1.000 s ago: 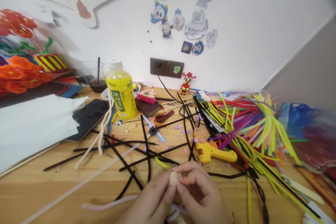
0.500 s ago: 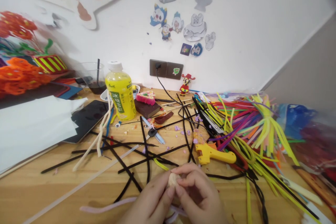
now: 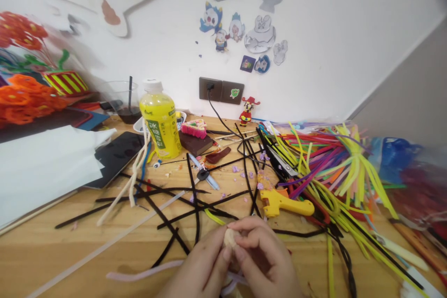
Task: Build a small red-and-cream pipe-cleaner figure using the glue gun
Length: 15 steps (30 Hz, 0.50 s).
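Note:
A small cream-coloured rounded piece [image 3: 229,238] is pinched between the fingertips of both hands, low in the middle of the view. My left hand [image 3: 206,260] grips it from the left with thumb and fingers, and my right hand [image 3: 265,256] has thumb and index finger on it from the right. Most of the piece is hidden by the fingers, so its full shape does not show. Beneath the hands a pale lilac pipe cleaner [image 3: 143,275] runs out to the left. Black pipe cleaners [image 3: 197,209] lie crossed on the table just beyond.
A yellow glue gun [image 3: 286,204] lies right of centre, near scissors [image 3: 284,165] and a heap of coloured pipe cleaners [image 3: 314,158]. A yellow drink bottle [image 3: 159,123] stands back left, beside cream pipe cleaners [image 3: 134,177]. White paper [image 3: 45,163] covers a tablet [image 3: 117,156].
Both hands stay in place around the cream piece, with only a very slight shift of the fingers. The camera view has moved a little; the things on the table have not.

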Each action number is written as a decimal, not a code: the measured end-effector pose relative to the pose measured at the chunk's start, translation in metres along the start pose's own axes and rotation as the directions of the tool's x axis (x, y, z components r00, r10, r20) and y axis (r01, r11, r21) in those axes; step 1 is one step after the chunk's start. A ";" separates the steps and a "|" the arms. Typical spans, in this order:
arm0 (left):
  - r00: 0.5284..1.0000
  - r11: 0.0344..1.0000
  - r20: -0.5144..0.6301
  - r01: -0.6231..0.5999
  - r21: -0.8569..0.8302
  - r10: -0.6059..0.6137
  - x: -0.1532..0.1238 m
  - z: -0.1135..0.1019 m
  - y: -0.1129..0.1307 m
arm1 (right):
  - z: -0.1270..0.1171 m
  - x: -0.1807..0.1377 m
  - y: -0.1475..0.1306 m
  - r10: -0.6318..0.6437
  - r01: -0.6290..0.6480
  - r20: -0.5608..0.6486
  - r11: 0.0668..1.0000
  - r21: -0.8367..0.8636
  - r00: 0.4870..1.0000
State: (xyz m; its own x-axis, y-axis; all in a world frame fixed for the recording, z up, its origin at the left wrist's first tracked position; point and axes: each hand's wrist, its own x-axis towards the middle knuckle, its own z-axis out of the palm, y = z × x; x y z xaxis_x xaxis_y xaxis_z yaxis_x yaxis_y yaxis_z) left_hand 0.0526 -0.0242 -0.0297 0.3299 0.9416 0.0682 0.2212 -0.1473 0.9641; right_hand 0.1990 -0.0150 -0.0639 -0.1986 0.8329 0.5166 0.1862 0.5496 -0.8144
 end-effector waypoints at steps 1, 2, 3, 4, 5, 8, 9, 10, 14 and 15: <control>1.000 1.000 0.001 0.000 0.006 0.000 0.000 0.001 -0.002 | 0.000 0.000 0.000 -0.008 0.008 0.004 1.000 -0.008 1.000; 1.000 1.000 0.001 -0.001 0.009 0.001 0.000 0.001 -0.003 | 0.000 0.000 -0.001 -0.019 0.019 0.009 1.000 -0.020 1.000; 1.000 1.000 0.003 0.000 0.012 0.000 0.000 0.001 -0.005 | 0.000 0.001 -0.001 -0.031 0.031 0.009 0.999 -0.032 0.999; 1.000 1.000 0.007 0.000 0.014 -0.001 0.001 0.002 -0.006 | 0.000 0.001 -0.002 -0.042 0.042 0.001 0.998 -0.041 0.999; 1.000 1.000 0.007 0.003 0.015 -0.003 0.001 0.002 -0.007 | 0.000 0.001 -0.002 -0.052 0.051 -0.011 0.998 -0.044 0.999; 1.000 1.000 -0.003 0.012 0.017 -0.012 0.002 0.002 -0.009 | 0.002 0.002 -0.003 -0.075 0.074 -0.038 0.997 -0.035 0.996; 1.000 1.000 -0.009 0.014 0.015 -0.014 0.002 0.003 -0.009 | 0.002 0.002 -0.003 -0.081 0.080 -0.044 0.996 -0.032 0.996; 1.000 1.000 -0.012 0.013 0.012 -0.013 0.002 0.003 -0.009 | 0.003 0.002 -0.003 -0.084 0.083 -0.048 0.996 -0.032 0.995; 1.000 1.000 -0.010 0.007 0.005 -0.007 0.001 0.003 -0.012 | 0.003 0.002 -0.002 -0.064 0.062 -0.043 0.998 -0.030 0.997; 1.000 1.000 0.006 0.001 0.008 -0.001 0.002 0.002 -0.014 | 0.002 0.002 -0.002 -0.048 0.047 -0.042 0.999 -0.027 0.998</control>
State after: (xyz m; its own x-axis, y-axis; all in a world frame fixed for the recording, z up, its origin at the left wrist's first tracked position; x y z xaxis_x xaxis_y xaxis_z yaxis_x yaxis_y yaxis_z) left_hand 0.0520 -0.0212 -0.0435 0.3351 0.9399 0.0660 0.2287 -0.1491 0.9620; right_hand 0.1960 -0.0145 -0.0621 -0.1666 0.8073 0.5662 0.2024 0.5900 -0.7816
